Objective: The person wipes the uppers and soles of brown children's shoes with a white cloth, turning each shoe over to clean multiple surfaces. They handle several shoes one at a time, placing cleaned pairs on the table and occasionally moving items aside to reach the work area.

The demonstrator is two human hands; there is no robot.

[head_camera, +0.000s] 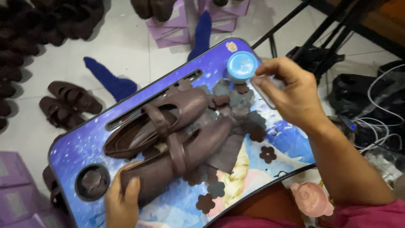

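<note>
Now left hand fingers gripping brown shoe, right hand fingers pinching clear strip beside blue jar.

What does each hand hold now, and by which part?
Left hand grips the nearer brown shoe at its heel. Right hand pinches a small clear piece; exact part unclear.

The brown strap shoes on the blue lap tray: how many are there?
2. One brown shoe lies nearer the slot of the tray; the other shoe lies beside it, its heel under the left hand.
</note>
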